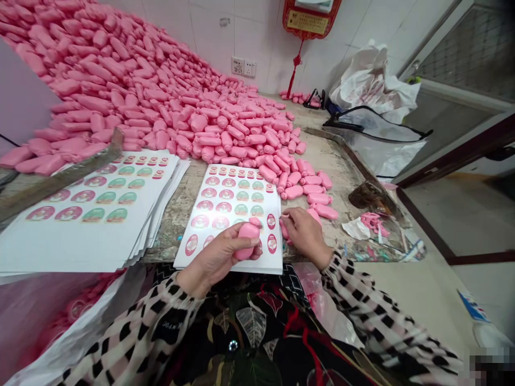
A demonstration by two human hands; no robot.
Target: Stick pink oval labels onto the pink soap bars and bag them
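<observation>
**A pink bottle in the left hand, over a sticker sheet**

The left hand grips the bottle between thumb and fingers above the sheet's lower part, its narrow neck pointing away from the wearer. The right hand is at the sheet's right edge, fingers bent beside another bottle; whether it pinches anything, I cannot tell. A large heap of pink bottles covers the back of the counter. More sheets lie stacked to the left, under a curved strip.
</observation>
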